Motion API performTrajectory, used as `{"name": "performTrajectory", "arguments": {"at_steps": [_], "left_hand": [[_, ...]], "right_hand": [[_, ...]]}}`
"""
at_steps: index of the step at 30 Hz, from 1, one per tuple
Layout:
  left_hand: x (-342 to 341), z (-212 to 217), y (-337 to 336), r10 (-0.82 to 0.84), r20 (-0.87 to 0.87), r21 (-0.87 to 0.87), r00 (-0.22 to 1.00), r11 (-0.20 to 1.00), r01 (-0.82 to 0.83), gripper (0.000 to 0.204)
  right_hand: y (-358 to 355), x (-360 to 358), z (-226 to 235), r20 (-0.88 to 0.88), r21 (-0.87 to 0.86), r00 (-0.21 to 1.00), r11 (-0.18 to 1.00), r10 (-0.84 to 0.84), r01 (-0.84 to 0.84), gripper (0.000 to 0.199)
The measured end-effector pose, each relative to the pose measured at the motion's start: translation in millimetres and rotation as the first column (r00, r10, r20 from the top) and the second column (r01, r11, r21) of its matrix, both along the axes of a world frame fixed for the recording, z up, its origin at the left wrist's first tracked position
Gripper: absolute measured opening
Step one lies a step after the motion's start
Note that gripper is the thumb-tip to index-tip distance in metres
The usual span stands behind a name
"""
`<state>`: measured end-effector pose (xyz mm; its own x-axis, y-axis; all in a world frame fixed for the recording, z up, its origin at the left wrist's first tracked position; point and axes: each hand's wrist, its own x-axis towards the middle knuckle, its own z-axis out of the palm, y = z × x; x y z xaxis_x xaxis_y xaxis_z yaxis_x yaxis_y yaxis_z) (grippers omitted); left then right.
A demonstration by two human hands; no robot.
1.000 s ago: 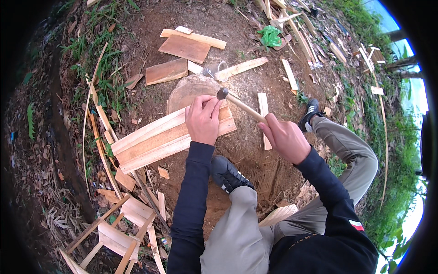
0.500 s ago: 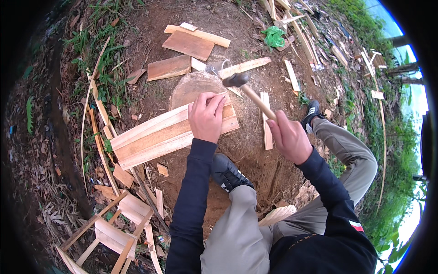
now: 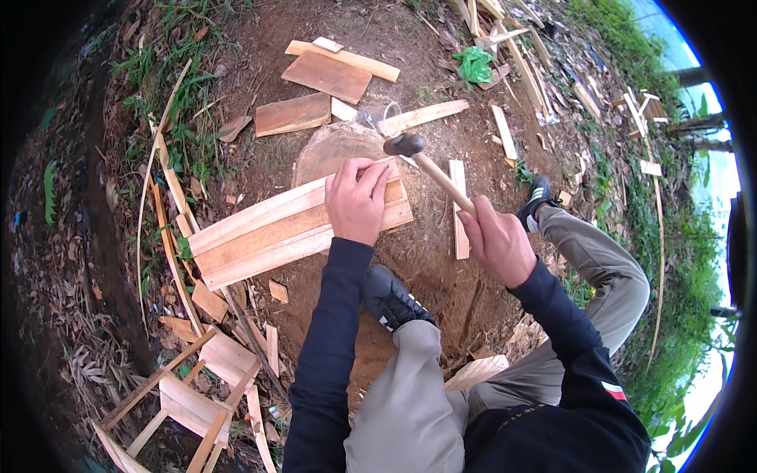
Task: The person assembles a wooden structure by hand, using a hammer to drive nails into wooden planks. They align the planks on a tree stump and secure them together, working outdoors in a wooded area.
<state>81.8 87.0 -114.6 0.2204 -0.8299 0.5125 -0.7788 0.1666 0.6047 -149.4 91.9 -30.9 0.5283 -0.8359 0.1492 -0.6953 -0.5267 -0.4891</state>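
Note:
My right hand (image 3: 495, 240) grips the wooden handle of a hammer (image 3: 430, 168); its dark head (image 3: 403, 145) hangs just above the right end of a stack of long wooden boards (image 3: 268, 232). The boards lie across a round tree stump (image 3: 335, 150) on bare soil. My left hand (image 3: 359, 199) presses down on the boards' right end, fingers pinched together near the top edge, close under the hammer head. Whether a nail sits between the fingers cannot be made out.
Flat board pieces (image 3: 325, 75) and thin slats (image 3: 457, 209) lie scattered beyond and beside the stump. A green rag (image 3: 474, 65) lies at the back. A small wooden frame (image 3: 193, 394) rests at the lower left. My black shoe (image 3: 390, 299) is planted below the boards.
The hammer head dropped toward the boards and has come back up slightly to the right. My left hand has stayed on the boards, shifting its fingers a little.

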Motion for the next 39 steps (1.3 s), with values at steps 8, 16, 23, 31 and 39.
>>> {"name": "performTrajectory", "arguments": {"at_steps": [8, 16, 23, 31, 39], "left_hand": [[-0.7, -1.7, 0.0, -0.004, 0.016, -0.008, 1.0, 1.0, 0.004, 0.011], [1.1, -2.8, 0.0, 0.0, 0.019, -0.019, 1.0, 1.0, 0.001, 0.011], [1.0, -1.3, 1.8, 0.005, 0.0, 0.005, 1.0, 1.0, -0.005, 0.011], [1.9, -3.9, 1.9, 0.002, -0.097, 0.035, 0.995, 0.999, 0.002, 0.017], [2.4, 3.4, 1.4, -0.034, -0.125, 0.06, 0.992, 0.997, 0.042, 0.022]], "right_hand": [[-0.3, 2.0, 2.8, -0.035, 0.019, 0.999, 1.0, 0.01, -0.01, 0.025], [-1.3, 1.4, 4.5, -0.029, 0.019, 1.0, 1.0, -0.006, 0.006, 0.022], [-0.4, 2.1, 0.3, -0.148, 0.03, 0.989, 0.999, 0.021, -0.017, 0.021], [7.9, 1.9, 3.1, 0.099, 0.137, 0.991, 0.988, -0.088, 0.074, 0.019], [8.6, -6.9, -1.4, 0.119, 0.153, 0.99, 0.986, -0.082, 0.063, 0.02]]}}
